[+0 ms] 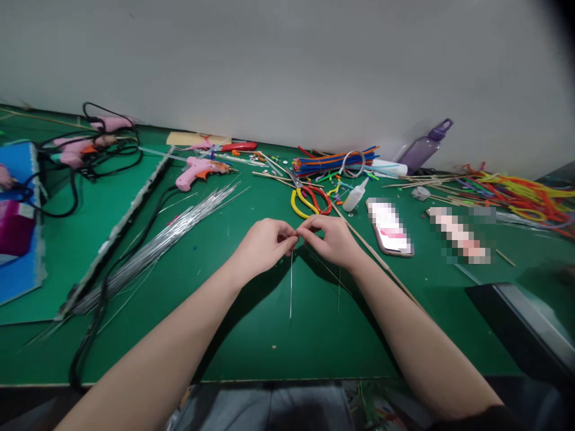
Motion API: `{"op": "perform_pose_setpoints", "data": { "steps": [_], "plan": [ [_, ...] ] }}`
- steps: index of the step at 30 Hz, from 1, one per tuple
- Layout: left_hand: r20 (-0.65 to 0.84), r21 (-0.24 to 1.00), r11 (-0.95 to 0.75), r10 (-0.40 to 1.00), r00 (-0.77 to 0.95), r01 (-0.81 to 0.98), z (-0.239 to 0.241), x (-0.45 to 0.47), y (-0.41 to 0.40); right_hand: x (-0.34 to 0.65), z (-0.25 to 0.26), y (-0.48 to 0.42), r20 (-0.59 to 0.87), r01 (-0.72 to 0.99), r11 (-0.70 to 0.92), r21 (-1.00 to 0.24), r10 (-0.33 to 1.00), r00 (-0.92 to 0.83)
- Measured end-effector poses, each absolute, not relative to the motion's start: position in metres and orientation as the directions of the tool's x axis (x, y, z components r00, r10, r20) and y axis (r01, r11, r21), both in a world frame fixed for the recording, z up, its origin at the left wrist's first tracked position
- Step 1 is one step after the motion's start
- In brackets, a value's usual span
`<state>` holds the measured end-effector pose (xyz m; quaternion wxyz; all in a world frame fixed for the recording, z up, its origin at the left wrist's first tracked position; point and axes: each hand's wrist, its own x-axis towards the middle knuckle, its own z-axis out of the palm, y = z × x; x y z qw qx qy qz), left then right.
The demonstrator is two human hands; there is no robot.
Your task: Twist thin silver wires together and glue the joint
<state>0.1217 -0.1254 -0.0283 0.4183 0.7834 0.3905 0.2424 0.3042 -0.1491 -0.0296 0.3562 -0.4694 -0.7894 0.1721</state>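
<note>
My left hand (267,242) and my right hand (330,239) meet over the middle of the green mat (251,335), fingertips pinched together. Between them they grip thin silver wire (291,287), whose ends hang down toward me. A second thin wire strand (338,290) hangs below my right hand. A long wooden stick (381,263) lies on the mat just right of my right wrist.
A bundle of silver wires (171,236) fans across the left. A pink glue gun (200,170) and black cable (96,317) lie beyond. Scissors (309,200), a small glue bottle (354,196), pipe cleaners (335,161), a phone (390,227) and a purple bottle (424,146) sit behind.
</note>
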Motion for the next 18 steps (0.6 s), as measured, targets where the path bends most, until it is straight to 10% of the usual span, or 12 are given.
{"op": "perform_pose_setpoints", "data": {
  "steps": [11,18],
  "plan": [
    [-0.094,0.985,0.032,0.924,0.371,0.169,-0.018,0.125,-0.126,0.308,-0.035,-0.140,0.210,0.234,0.221,-0.947,0.975,-0.074],
    [-0.101,0.985,0.129,0.969,0.227,-0.114,-0.026,0.128,-0.121,0.296,-0.041,-0.144,0.181,0.226,0.185,-0.956,0.983,-0.035]
  ]
}}
